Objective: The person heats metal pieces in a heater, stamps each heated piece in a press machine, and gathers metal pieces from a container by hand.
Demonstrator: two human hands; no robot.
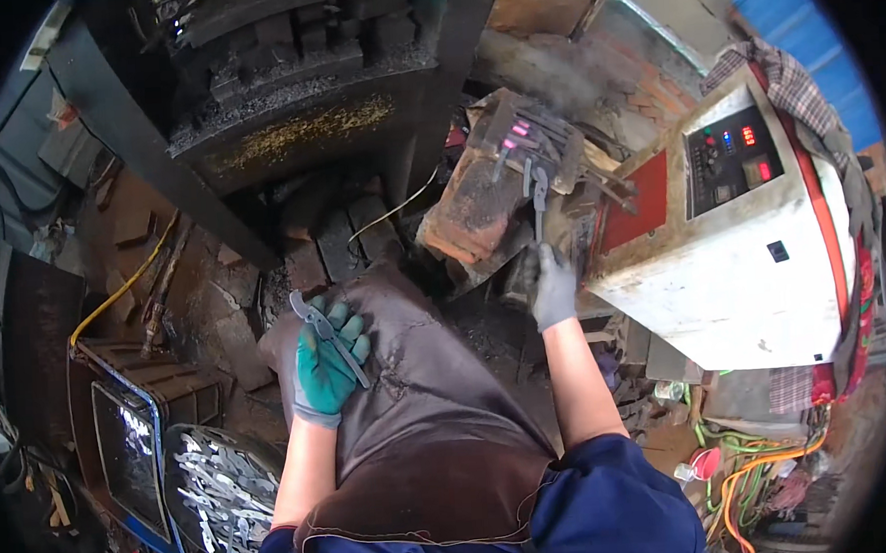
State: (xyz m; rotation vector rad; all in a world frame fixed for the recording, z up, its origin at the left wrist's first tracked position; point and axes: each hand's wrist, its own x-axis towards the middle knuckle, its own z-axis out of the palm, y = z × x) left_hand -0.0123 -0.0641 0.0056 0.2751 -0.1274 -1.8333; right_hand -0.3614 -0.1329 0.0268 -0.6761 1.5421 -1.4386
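Note:
My left hand (327,361), in a green and grey glove, is palm up over my apron, with fingers half curled. A grey plier-shaped metal piece (317,323), with a curved jaw at one end and a thin handle, lies across the palm. My right hand (552,289), in a grey glove, is closed round the lower end of a metal piece with a rounded head (540,191), which points away from me. Its head reaches the edge of a sooty brick block (474,200). On that block lie several metal pieces, some with glowing pink ends (518,130).
A white and red control cabinet (734,291) with lit displays stands at the right, cloth draped over it. Ahead rises a dark steel frame (305,123) with bricks. At lower left, many grey metal pieces (229,488) fill a container beside a crate (132,463). Hoses (749,481) lie lower right.

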